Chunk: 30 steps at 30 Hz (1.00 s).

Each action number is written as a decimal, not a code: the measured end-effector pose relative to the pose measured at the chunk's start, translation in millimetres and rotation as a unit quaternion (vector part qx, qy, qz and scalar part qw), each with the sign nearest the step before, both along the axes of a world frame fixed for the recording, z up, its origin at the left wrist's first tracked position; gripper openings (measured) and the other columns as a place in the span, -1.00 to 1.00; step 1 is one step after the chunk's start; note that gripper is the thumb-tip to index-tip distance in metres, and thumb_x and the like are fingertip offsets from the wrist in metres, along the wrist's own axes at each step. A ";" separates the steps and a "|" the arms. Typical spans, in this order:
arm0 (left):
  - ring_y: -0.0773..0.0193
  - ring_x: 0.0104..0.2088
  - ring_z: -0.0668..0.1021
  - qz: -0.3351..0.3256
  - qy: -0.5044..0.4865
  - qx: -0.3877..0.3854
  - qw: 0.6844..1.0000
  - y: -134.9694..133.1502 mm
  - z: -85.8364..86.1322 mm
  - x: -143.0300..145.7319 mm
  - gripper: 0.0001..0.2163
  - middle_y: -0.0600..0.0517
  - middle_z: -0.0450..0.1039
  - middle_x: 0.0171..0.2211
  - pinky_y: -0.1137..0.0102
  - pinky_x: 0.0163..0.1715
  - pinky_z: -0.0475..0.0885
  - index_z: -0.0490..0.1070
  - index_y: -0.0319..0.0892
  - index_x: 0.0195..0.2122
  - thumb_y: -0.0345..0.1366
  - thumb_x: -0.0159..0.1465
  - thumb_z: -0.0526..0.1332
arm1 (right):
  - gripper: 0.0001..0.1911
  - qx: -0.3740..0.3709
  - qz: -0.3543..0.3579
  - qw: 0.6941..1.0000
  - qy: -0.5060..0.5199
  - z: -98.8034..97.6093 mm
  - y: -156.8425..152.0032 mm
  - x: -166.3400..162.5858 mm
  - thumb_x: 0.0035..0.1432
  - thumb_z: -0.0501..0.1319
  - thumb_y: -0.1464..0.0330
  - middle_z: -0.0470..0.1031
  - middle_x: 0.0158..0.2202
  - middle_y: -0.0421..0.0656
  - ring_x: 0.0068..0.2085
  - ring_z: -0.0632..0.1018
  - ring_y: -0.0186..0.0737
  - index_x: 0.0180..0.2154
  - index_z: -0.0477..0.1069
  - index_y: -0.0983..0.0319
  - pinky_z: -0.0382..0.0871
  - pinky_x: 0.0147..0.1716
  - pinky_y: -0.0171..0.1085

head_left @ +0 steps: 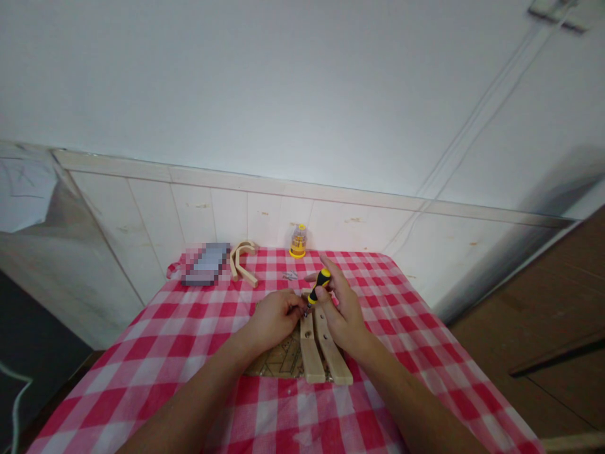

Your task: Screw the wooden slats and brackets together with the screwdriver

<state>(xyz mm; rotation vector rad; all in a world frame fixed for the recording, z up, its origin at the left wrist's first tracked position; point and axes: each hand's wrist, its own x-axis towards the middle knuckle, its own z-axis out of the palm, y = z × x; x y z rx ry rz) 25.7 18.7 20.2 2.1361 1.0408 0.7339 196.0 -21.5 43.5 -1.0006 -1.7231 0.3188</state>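
My right hand (345, 312) holds a yellow and black screwdriver (322, 279) by its handle, thumb against it and some fingers raised. The screwdriver tilts down and left, its tip at a hole in a pale curved wooden piece (312, 359). Beside that tip, my left hand (278, 315) has thumb and fingers pinched together; whatever they hold is hidden. A second similar wooden piece (336, 362) lies alongside, under my right hand. Both pieces rest on a brown board with dark printed lines (278, 361), partly covered by my left hand.
At the back of the red-and-white checked tablecloth (189, 353) stands a yellow screwdriver-bit holder (298, 243). Small metal parts (290, 275) lie in front of it. Curved wooden pieces (246, 274) and a pixelated dark rectangular object (207, 265) are further left. A white wall (265, 211) borders the table.
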 end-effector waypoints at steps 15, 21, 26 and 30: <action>0.15 -0.21 0.60 -0.003 -0.002 0.006 1.000 0.2 -1.5 -0.4 -0.78 -0.04 0.61 -0.26 0.35 -0.19 0.45 0.59 -0.18 -0.30 -0.41 0.24 0.12 | -0.58 -0.013 -0.014 1.000 0.012 2.1 2.2 -2.0 0.35 0.17 0.36 0.60 -0.14 -0.13 -0.24 0.60 -0.16 0.21 0.33 0.05 0.46 -0.23 -0.19; 0.17 -0.22 0.59 -0.003 0.001 0.008 1.000 2.9 -7.2 -0.3 -0.78 -0.03 0.61 -0.28 0.35 -0.18 0.45 0.58 -0.17 -0.32 -0.42 0.23 0.12 | -0.60 -0.014 -0.018 1.000 0.020 -0.4 2.9 -1.8 0.32 0.20 0.38 0.57 -0.02 -0.11 -0.18 0.60 -0.16 0.17 0.34 0.06 0.46 -0.17 -0.17; 0.16 -0.21 0.60 -0.003 -0.002 0.008 1.000 1.6 -4.7 -0.2 -0.79 -0.05 0.61 -0.26 0.34 -0.16 0.46 0.58 -0.19 -0.31 -0.42 0.24 0.12 | -0.60 -0.011 -0.015 1.000 0.024 -0.9 2.8 -2.2 0.31 0.21 0.39 0.55 0.00 -0.11 -0.11 0.60 -0.14 0.16 0.34 0.08 0.48 -0.12 -0.17; 0.17 -0.21 0.61 -0.001 0.003 0.008 1.000 0.3 -1.5 -0.1 -0.78 -0.04 0.62 -0.27 0.35 -0.16 0.46 0.58 -0.18 -0.31 -0.44 0.23 0.12 | -0.60 -0.008 -0.014 1.000 0.024 -0.6 3.2 -2.9 0.30 0.22 0.39 0.56 -0.08 -0.13 -0.13 0.60 -0.15 0.15 0.35 0.08 0.48 -0.12 -0.17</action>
